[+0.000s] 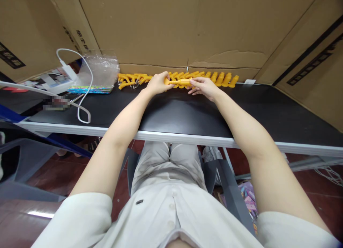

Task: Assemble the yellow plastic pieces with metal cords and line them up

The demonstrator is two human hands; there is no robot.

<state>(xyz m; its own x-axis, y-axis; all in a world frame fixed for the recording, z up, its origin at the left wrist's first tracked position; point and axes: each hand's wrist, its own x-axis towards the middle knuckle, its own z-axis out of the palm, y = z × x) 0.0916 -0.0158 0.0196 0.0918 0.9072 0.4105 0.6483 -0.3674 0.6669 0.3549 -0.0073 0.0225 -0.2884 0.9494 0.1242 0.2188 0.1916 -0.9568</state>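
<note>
Both hands are over the far side of the black table, holding a yellow plastic piece (185, 82) level between them. The piece has a thick ribbed part at the right and a thinner stem at the left. My left hand (157, 84) pinches its left end, where a rounded yellow part shows between thumb and fingers. My right hand (205, 86) closes its fingertips on the thick end. Just behind the hands is a row of yellow plastic parts (220, 78) along the cardboard. At the row's left lie branched yellow pieces (134, 77) with small metal springs or chains (134, 84) among them.
Cardboard panels (160, 30) wall the table's back and sides. At the left lie a clear plastic bag (102, 67), a colourful stack (91, 89) and a white cable (92, 76) with a plug. A metal edge strip (182, 137) runs along the table front.
</note>
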